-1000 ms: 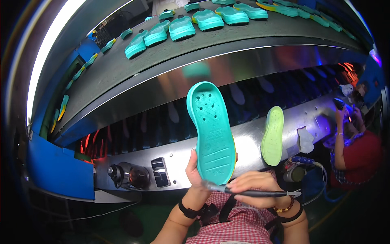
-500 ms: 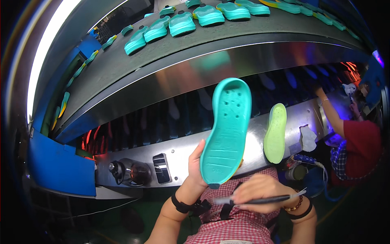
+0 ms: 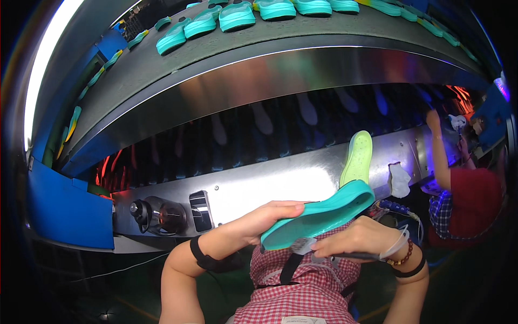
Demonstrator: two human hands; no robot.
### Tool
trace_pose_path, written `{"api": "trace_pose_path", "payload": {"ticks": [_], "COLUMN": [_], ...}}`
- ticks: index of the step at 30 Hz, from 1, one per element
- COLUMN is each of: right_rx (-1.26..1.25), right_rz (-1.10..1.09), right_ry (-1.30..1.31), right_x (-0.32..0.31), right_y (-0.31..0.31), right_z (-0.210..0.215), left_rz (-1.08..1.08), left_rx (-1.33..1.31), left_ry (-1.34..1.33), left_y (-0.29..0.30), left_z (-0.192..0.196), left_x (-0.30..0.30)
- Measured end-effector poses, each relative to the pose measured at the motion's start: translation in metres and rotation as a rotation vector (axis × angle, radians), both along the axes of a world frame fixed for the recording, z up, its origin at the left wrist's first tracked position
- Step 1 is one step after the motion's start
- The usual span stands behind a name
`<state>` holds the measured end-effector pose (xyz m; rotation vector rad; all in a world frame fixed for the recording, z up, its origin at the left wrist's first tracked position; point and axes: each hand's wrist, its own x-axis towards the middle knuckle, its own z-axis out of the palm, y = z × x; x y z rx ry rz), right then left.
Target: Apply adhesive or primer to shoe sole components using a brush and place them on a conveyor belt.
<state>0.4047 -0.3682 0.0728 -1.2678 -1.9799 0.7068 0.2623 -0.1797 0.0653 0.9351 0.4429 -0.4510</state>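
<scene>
My left hand [image 3: 267, 218] grips a turquoise shoe sole [image 3: 324, 213] by its heel end, holding it tilted on its side above my checked apron. My right hand [image 3: 359, 237] is closed on a brush [image 3: 304, 246] with a dark handle and pale bristles. The bristles lie against the sole's lower edge near the heel; whether they press on the inside or the rim, I cannot tell. Just beyond the turquoise sole's toe, a light green sole [image 3: 359, 156] rests on the metal bench, its near end covered.
A dark jug [image 3: 164, 216] and a phone [image 3: 200, 210] stand on the metal bench [image 3: 248, 194] at left. A white cloth [image 3: 399, 181] lies at right, near a co-worker in red [image 3: 475, 200]. Several turquoise soles [image 3: 237, 17] sit on the conveyor belt [image 3: 162, 70] above.
The turquoise sole has swung from upright to nearly level, its toe now pointing right. My right hand has brought the brush against it. The belt's soles have shifted somewhat in view.
</scene>
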Motion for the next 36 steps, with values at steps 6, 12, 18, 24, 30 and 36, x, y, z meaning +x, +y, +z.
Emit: {"api": "trace_pose_path", "payload": {"ticks": [6, 12, 18, 24, 30, 36], "right_rx": [-0.013, -0.104, -0.179, -0.141, 0.127, 0.357], "right_rz": [-0.089, -0.113, -0.102, -0.476, -0.847, -1.022], "right_ry": [0.131, 0.007, 0.088, 0.637, 0.534, -0.182], "right_x": [0.018, 0.030, 0.026, 0.002, 0.020, -0.019], "right_y": [-0.002, -0.006, -0.012, 0.003, 0.004, 0.030], "right_z": [0.014, 0.023, 0.010, -0.034, -0.059, -0.074], "left_rz": [0.004, 0.046, 0.092, 0.350, 0.440, 0.515], "left_rx": [-0.007, 0.070, 0.067, -0.408, -0.359, -0.400], "left_ry": [0.006, -0.017, -0.052, -0.111, -0.104, -0.145], "left_y": [0.004, 0.008, 0.018, -0.011, -0.011, -0.016], "left_z": [0.004, 0.001, -0.011, -0.038, -0.042, -0.057], "left_x": [-0.003, -0.013, -0.017, -0.010, -0.014, 0.000]}}
